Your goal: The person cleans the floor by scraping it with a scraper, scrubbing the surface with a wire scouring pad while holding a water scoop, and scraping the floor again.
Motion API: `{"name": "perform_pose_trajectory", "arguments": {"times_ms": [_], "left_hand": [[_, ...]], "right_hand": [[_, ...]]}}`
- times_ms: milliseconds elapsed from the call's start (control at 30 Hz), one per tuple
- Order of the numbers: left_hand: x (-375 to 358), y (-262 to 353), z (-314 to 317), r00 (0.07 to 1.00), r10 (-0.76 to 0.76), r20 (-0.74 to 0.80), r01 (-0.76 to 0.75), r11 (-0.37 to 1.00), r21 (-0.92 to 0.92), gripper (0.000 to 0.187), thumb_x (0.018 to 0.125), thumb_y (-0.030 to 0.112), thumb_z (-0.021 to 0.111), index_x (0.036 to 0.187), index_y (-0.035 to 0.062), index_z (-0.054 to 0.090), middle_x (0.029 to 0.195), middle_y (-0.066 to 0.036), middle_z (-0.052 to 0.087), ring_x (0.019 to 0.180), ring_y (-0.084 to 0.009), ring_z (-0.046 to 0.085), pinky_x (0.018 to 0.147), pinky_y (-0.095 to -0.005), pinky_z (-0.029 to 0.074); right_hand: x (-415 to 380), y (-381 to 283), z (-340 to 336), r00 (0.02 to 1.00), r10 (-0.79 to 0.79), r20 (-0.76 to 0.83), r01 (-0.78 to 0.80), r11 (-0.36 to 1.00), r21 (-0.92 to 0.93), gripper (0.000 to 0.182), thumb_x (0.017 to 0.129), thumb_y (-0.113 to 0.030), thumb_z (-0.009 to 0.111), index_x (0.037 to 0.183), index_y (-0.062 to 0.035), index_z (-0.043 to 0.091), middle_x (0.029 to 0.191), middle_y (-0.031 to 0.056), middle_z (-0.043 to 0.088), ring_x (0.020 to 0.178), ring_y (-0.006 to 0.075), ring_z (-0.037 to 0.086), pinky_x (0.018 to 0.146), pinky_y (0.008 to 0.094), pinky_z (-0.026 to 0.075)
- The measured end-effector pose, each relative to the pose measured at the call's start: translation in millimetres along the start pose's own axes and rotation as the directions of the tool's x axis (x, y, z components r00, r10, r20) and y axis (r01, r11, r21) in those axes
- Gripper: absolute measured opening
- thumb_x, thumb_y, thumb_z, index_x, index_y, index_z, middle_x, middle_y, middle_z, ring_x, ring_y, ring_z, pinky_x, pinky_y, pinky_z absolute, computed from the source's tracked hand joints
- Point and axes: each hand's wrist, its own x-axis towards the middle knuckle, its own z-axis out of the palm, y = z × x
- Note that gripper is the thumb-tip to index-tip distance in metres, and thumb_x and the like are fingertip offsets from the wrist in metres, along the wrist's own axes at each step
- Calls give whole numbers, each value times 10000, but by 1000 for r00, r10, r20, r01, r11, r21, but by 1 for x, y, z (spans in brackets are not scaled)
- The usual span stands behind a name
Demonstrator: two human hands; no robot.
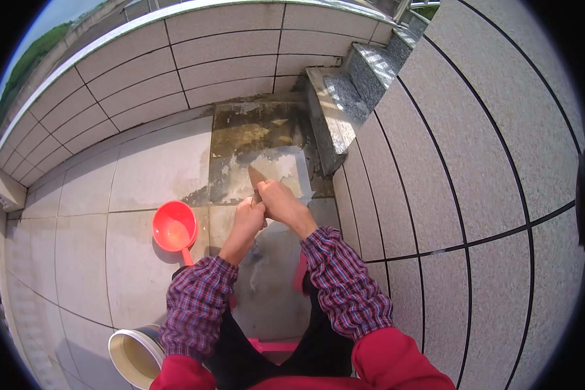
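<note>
A pointed, brownish blade (257, 175) rises from between my two hands, over the wet floor tile. My right hand (280, 201) is closed near the base of the blade. Just left of it and touching it, my left hand (249, 221) is closed too, lower down on the same tool. The handle is mostly hidden by my fingers. Beyond the hands, a dark, stained floor patch (253, 130) with peeling pale areas lies against the low wall.
A red dipper (175, 226) rests on the floor at left. A bucket (136, 357) holding cloudy liquid stands at lower left. Granite steps (348, 94) rise at the upper right, beside a tiled wall (448, 188). A low tiled wall (227, 55) runs across the back.
</note>
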Motion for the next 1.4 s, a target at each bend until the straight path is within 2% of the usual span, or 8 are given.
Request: {"name": "perform_pose_trajectory", "arguments": {"times_ms": [300,700,1133,1200,1400], "left_hand": [[-8,8,2,996,73,-50,-72,997,14,120,815,89,441,733,18,491,597,-30,481,487,-102,447,436,-252,326],[-8,6,0,995,78,-62,-78,997,9,95,812,80,446,755,15,485,598,-26,474,489,-98,440,438,-257,326],[-8,8,2,996,65,-66,-63,997,35,96,800,58,435,727,13,480,576,-30,465,477,-109,443,433,-264,328],[-6,6,2,996,64,-67,-62,998,22,99,800,58,436,726,12,482,575,-31,468,474,-111,445,431,-265,329],[-6,7,2,996,59,-71,-57,998,24,104,802,60,437,727,9,488,570,-35,476,468,-117,456,425,-266,331]], "right_hand": [[5,1,10,995,-47,-87,46,999,-7,248,596,-37,646,796,43,525,801,224,583,770,370,592,657,404,494],[3,-4,9,995,-47,-86,46,999,-7,176,645,-28,601,786,41,522,796,220,584,766,358,594,653,400,491],[4,-1,16,995,-27,-99,24,999,-35,179,643,-26,609,790,37,530,797,215,589,769,355,599,656,399,498],[5,-1,16,999,-19,-46,14,994,-111,164,696,-91,620,825,1,575,864,166,610,799,303,630,649,385,523],[5,-2,16,999,-13,-37,9,992,-124,186,686,-107,640,827,-3,578,859,159,614,793,290,636,638,371,527]]}}
